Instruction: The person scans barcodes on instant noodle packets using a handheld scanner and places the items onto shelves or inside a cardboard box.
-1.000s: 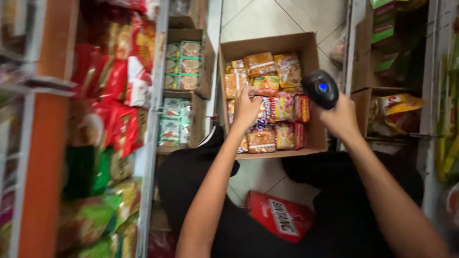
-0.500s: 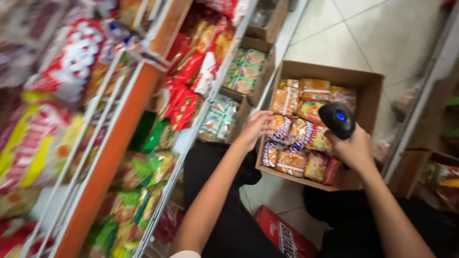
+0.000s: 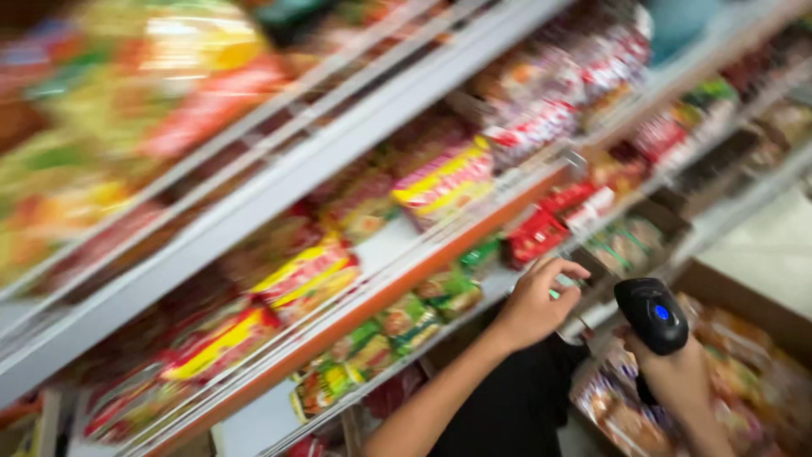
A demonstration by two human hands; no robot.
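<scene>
Low on the right, we see the right hand (image 3: pixel 677 377) wrapped tight around a black scanner (image 3: pixel 651 315) with a blue light on top; under it sits a cardboard box (image 3: pixel 719 288) full of snack packs (image 3: pixel 617 406); the left hand (image 3: pixel 534 300) reaches up with loose, curled fingers, holding nothing, near the red packets (image 3: pixel 534 237) on the shelf (image 3: pixel 372 296); everything looks blurry.

Left hand (image 3: pixel 534 303) raised, fingers curled and spread, right hand (image 3: pixel 677 377) in closed grip, forearms extended forward
</scene>
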